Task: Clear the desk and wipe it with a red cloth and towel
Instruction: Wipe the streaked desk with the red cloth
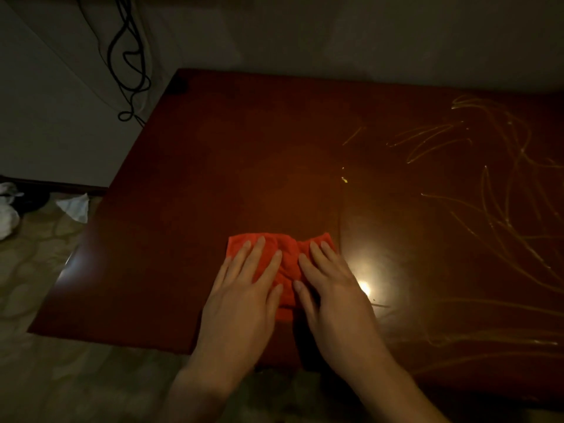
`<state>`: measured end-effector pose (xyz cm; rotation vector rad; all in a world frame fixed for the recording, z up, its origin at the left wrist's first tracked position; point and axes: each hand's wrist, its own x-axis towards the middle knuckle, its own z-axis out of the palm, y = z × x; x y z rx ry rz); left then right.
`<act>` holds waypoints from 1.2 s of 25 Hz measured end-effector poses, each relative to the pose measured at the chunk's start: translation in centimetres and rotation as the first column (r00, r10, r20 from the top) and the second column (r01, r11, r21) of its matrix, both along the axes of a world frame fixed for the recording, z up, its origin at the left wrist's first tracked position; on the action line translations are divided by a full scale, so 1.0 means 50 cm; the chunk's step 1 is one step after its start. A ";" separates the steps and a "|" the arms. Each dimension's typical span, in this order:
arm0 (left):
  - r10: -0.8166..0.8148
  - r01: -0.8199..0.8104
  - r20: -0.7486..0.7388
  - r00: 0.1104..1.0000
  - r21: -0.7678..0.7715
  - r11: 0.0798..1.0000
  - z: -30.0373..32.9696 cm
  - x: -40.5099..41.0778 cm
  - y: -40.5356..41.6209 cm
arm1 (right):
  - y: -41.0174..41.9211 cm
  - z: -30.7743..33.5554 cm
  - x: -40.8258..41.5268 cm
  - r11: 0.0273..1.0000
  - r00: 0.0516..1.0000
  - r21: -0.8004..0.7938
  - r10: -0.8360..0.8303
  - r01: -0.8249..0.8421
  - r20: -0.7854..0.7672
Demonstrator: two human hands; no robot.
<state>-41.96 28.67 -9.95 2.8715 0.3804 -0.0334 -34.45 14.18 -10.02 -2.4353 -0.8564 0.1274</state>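
Currently, the left hand (244, 288) lies flat, fingers straight, pressing the crumpled red cloth (285, 261) onto the glossy dark-red wooden desk (213, 154) near its front edge. Beside it, the right hand (331, 288) presses likewise, gripping nothing.

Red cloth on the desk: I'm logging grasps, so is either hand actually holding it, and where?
Neither grips it. The left hand and right hand press flat on the crumpled red cloth, fingers straight.
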 end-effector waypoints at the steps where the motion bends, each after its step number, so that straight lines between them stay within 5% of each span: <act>1: -0.021 0.021 -0.010 1.000 0.004 1.000 0.000 -0.027 -0.012 | -0.013 -0.001 -0.029 1.000 1.000 -0.009 -0.006 0.006 0.011; 11: 0.023 -0.025 -0.027 0.999 -0.053 0.998 0.012 0.050 0.042 | 0.044 0.019 0.055 0.997 0.999 -0.069 0.031 -0.033 -0.034; 19: -0.035 0.036 0.004 0.999 -0.045 0.998 -0.023 -0.135 -0.036 | -0.044 -0.012 -0.124 0.997 0.999 -0.061 0.041 -0.039 0.026; 30: 0.041 -0.042 0.027 0.999 0.028 0.999 -0.005 -0.046 -0.024 | -0.011 -0.002 -0.050 0.999 1.000 -0.050 -0.011 0.012 0.020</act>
